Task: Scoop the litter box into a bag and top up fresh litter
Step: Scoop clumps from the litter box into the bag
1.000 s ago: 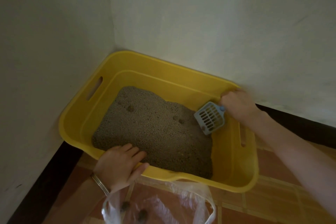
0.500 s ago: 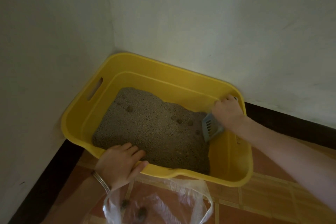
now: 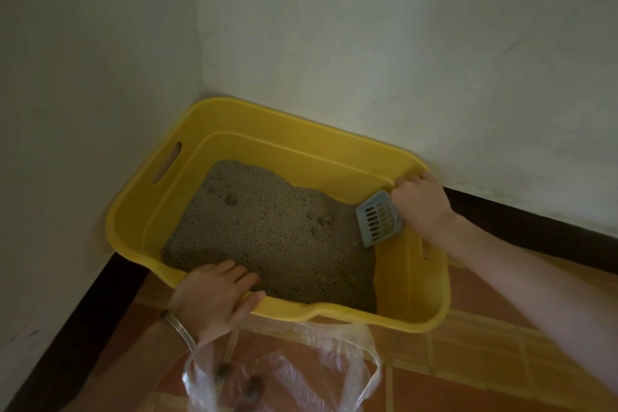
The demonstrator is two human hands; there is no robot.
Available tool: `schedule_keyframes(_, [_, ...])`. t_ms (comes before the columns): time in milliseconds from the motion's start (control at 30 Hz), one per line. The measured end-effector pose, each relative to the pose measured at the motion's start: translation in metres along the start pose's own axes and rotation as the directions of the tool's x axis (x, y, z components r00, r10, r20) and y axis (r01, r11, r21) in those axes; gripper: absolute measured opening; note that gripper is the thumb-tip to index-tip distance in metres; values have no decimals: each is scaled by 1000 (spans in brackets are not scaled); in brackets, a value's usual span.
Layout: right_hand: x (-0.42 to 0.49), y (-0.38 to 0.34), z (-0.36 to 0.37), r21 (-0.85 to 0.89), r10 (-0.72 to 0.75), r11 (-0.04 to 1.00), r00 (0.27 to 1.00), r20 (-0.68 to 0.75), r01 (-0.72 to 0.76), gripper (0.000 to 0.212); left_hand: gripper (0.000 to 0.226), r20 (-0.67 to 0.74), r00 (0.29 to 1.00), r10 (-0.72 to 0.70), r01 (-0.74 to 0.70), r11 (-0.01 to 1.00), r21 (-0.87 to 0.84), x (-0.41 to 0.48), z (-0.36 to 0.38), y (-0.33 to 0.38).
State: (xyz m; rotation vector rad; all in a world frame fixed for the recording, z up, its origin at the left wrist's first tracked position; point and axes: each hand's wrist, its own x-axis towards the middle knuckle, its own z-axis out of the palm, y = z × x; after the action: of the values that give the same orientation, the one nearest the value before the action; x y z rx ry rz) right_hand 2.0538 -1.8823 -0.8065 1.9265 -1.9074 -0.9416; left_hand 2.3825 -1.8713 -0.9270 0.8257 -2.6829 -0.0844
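Gripping the near rim of the yellow litter box (image 3: pixel 301 125) with my left hand (image 3: pixel 214 298), fingers hooked over into it and thumb outside, I steady it in the middle of the frame. My right hand (image 3: pixel 421 207), at the right of the frame, is curled round the handle of the blue scoop (image 3: pixel 378 219), which hangs tilted above the bare right end of the box, beside the heaped litter (image 3: pixel 267 237). The clear bag (image 3: pixel 301 361) sags at the bottom of the frame with a few dark clumps inside. Its handle runs up under my left hand, though I cannot tell whether I pinch it. That limp mouth could fold shut, and a load carried over the rim would then spill on the tiles (image 3: pixel 468 361). Small pits (image 3: pixel 230 200) dot the litter, and a hasty dig could break buried clumps apart.
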Motion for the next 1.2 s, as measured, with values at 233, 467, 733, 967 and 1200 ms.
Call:
schedule_keyframes(233, [-6, -17, 8, -14, 33, 999, 997, 66, -33, 21, 63, -12, 1000, 7, -6, 1000, 9, -1, 0, 0])
schedule_keyframes(467, [-9, -22, 16, 131, 47, 989, 989, 138, -65, 25, 57, -11, 1000, -6, 7, 1000, 16, -2, -1, 1])
schedule_keyframes(733, [-3, -21, 19, 305, 101, 942, 986, 136, -139, 18, 62, -16, 1000, 13, -13, 1000, 21, -4, -1, 1])
schedule_keyframes(967, [6, -13, 20, 416, 12, 907, 992, 123, -62, 23, 61, -11, 999, 30, -30, 999, 25, -4, -3, 1])
schedule_keyframes(1200, [15, 15, 27, 326, -198, 930, 979, 56, 169, 26, 62, 4, 1000, 26, -26, 1000, 17, -4, -4, 1])
